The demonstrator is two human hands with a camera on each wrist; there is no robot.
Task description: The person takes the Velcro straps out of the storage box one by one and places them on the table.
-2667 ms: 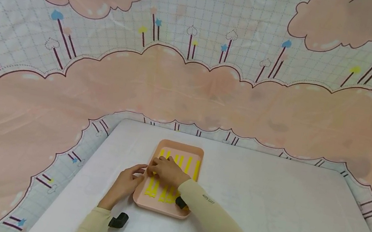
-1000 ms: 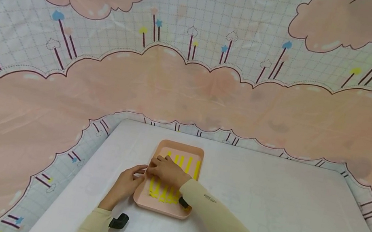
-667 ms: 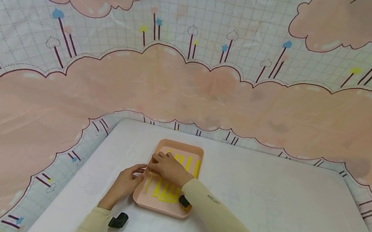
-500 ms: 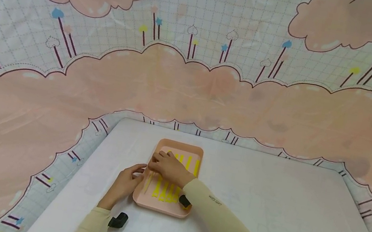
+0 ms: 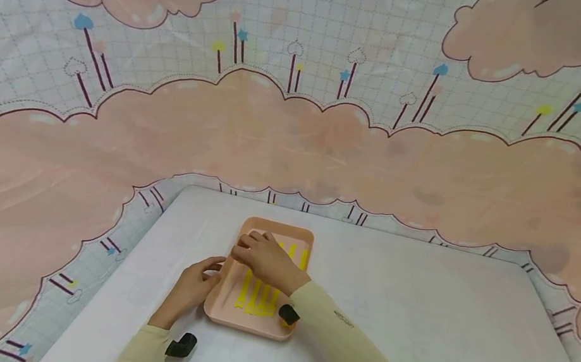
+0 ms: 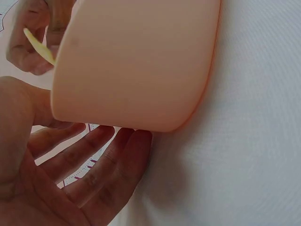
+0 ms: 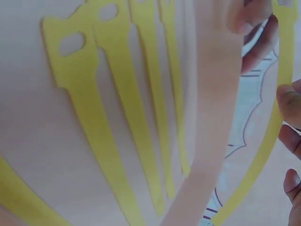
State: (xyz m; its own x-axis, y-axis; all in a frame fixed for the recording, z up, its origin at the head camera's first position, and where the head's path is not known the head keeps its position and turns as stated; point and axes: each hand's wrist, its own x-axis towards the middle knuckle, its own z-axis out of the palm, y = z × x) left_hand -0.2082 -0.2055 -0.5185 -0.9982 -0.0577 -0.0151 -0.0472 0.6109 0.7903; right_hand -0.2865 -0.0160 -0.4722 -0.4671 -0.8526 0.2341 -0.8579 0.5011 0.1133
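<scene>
My right hand (image 5: 267, 260) pinches a yellow slotted strap (image 7: 263, 155), like a hook-and-loop cable tie, which hangs curved over the left side of the pink tray (image 5: 249, 323). Its tip (image 6: 38, 46) shows by the fingers in the left wrist view. On the tray floor lie several more yellow straps (image 7: 124, 99), flat and side by side, slotted heads toward me; my right hand and wrist hide parts of them. My left hand (image 5: 195, 285) rests against the tray's left side, fairly straight fingers (image 6: 106, 169) touching its outer wall and thumb at the rim.
The tray stands on a white table (image 5: 415, 330) with a patterned pink-and-white curtain (image 5: 331, 143) behind it and to the sides. A black camera mount (image 5: 182, 345) juts from the left wrist, another (image 5: 288, 314) from the right wrist over the tray's near right corner.
The right hand has lifted the leftmost strap off the tray floor and moved slightly up with it. The left hand has stayed at the tray's side.
</scene>
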